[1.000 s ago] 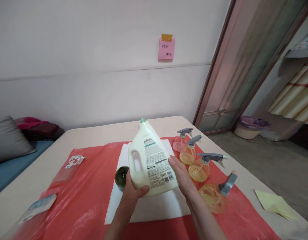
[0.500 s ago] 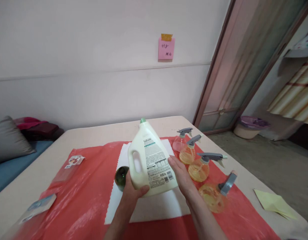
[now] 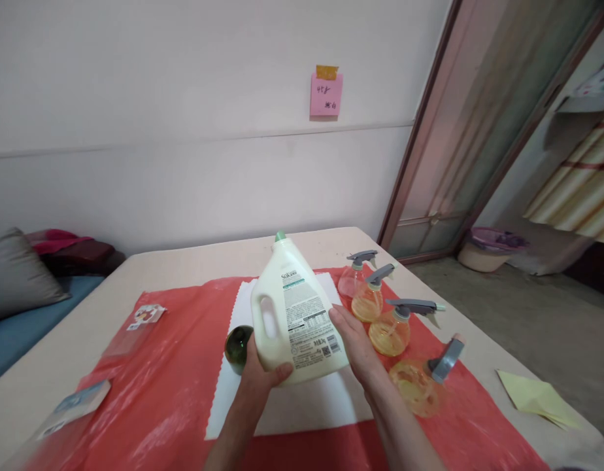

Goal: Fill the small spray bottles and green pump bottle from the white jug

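Note:
Both my hands hold up a large pale detergent jug (image 3: 302, 307) with a green cap, tilted a little to the left, its printed back label facing me. My left hand (image 3: 263, 369) grips the lower left corner, thumb on the front. My right hand (image 3: 353, 340) presses against the lower right side; part of its fingers is hidden behind the jug. Just left of the jug is a dark green rounded vessel (image 3: 237, 352), partly covered by my left hand and the jug. Beneath lies a white scalloped-edge sheet (image 3: 282, 418).
Several spray bottles (image 3: 389, 335) with grey triggers line the right side of the red plastic sheet (image 3: 169, 379). Two clear packets (image 3: 135, 327) lie at left. Yellow paper (image 3: 537, 398) sits near the table's right edge. A pink note (image 3: 325, 95) is taped to the wall.

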### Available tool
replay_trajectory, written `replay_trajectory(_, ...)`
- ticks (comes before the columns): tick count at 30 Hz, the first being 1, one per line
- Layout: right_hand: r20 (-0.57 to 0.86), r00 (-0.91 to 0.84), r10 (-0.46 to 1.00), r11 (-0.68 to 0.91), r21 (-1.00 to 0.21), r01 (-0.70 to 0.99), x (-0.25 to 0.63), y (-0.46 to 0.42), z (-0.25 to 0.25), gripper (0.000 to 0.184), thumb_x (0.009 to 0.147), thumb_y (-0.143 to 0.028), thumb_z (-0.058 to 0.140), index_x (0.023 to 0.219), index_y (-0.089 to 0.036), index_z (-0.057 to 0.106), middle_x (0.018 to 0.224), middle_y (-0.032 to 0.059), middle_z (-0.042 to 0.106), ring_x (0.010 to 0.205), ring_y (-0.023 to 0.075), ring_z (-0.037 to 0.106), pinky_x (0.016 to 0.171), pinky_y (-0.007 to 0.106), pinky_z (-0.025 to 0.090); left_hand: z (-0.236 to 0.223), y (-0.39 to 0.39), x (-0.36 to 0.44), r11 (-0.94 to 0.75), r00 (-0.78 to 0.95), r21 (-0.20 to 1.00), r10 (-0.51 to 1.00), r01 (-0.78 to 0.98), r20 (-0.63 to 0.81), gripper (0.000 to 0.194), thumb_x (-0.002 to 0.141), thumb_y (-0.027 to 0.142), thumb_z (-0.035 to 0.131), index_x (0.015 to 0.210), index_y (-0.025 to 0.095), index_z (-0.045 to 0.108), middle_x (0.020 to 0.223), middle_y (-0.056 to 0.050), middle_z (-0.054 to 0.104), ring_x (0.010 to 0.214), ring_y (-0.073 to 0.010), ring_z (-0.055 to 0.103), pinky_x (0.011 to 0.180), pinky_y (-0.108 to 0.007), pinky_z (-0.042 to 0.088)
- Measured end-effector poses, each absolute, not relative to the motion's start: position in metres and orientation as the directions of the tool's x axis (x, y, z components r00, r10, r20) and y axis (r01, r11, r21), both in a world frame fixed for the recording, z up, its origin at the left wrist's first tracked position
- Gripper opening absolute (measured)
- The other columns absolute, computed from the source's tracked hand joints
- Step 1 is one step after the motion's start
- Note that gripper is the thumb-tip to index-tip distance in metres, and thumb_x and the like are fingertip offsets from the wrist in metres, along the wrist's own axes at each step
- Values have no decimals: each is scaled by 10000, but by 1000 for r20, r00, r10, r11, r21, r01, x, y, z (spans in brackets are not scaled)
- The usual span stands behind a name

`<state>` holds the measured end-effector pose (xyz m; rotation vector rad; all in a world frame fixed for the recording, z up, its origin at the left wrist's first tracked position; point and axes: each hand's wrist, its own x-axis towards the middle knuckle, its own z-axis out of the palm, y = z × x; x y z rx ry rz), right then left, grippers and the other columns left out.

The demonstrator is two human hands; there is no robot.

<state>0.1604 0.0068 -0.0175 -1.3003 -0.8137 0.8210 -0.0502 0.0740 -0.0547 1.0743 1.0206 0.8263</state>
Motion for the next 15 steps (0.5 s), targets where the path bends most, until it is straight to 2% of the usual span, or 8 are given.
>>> replay_trajectory(15,50,482,875,91,-994,-62,160,7,-15,526,870,-666,630,1119,-209,707,1077,54,725,975,276,616,849,377,462,-56,73,-48,259,279,963,932,-72,-230,1211,429,345,963,1491,233,391,1289,-102,647,1193,-335,601,925,-341,527)
